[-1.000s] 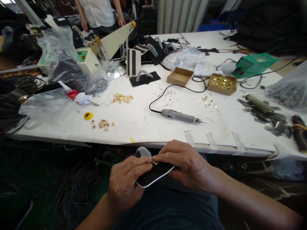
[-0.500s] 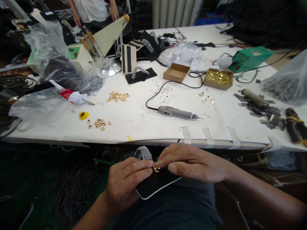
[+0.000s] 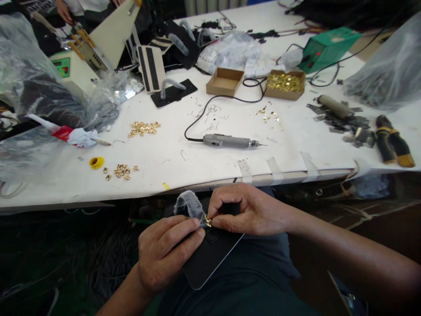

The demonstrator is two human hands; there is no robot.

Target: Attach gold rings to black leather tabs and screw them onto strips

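Note:
On my lap lies a black flat panel (image 3: 210, 259) with a pale edge. A handle strap wrapped in clear plastic (image 3: 189, 202) arches up from it. My left hand (image 3: 169, 248) is closed on the strap's near end, its fingertips pressed together there. My right hand (image 3: 245, 208) pinches a small gold metal fitting (image 3: 208, 222) between thumb and forefinger, right beside the left fingertips and at the strap's end. Part of the fitting is covered by the fingers. A dark raised patch shows on the panel just below it.
On the white table (image 3: 158, 149) lie a grey electric screwdriver (image 3: 226, 141), piles of gold fittings (image 3: 144, 128), a yellow ring (image 3: 96, 163), a glue tube (image 3: 67, 134) and pliers (image 3: 393, 140). Behind stand a cardboard box (image 3: 225, 82), a box of gold pieces (image 3: 285, 83) and a green device (image 3: 329, 49).
My right hand has gone from lying flat over the panel to pinching the gold fitting. The panel has turned and tilted slightly, and the view has shifted to the right and down.

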